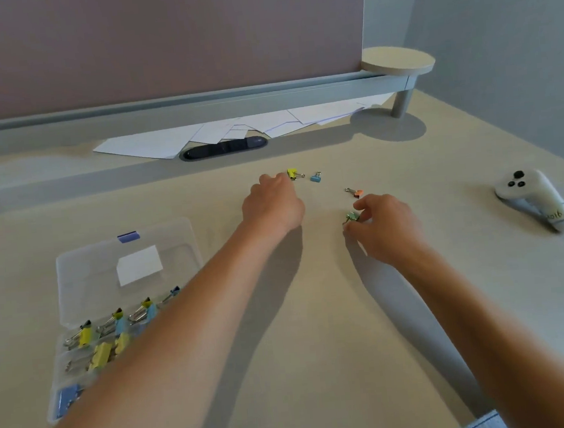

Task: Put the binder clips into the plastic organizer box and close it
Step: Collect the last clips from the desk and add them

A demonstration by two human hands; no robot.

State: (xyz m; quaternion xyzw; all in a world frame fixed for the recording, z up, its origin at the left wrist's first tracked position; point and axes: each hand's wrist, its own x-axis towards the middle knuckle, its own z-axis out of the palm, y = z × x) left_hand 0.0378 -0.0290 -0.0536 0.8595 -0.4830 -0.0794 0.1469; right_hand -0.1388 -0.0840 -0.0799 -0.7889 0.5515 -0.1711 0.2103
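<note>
The clear plastic organizer box (73,262) lies open at the left, its lid folded back with a white label inside. Its compartments hold several yellow and blue binder clips (120,325). My left hand (273,204) reaches far across the desk, and its curled fingers touch a yellow binder clip (292,173); the grip itself is hidden. A blue clip (315,177) lies just right of it. My right hand (387,225) pinches a green clip (352,217) on the desk. An orange clip (355,192) lies just beyond that hand.
A white handheld controller (535,202) lies at the right. Loose white papers (198,135) and a dark cable slot (223,148) sit at the back under the divider rail. A round shelf on a post (397,62) stands at the back right.
</note>
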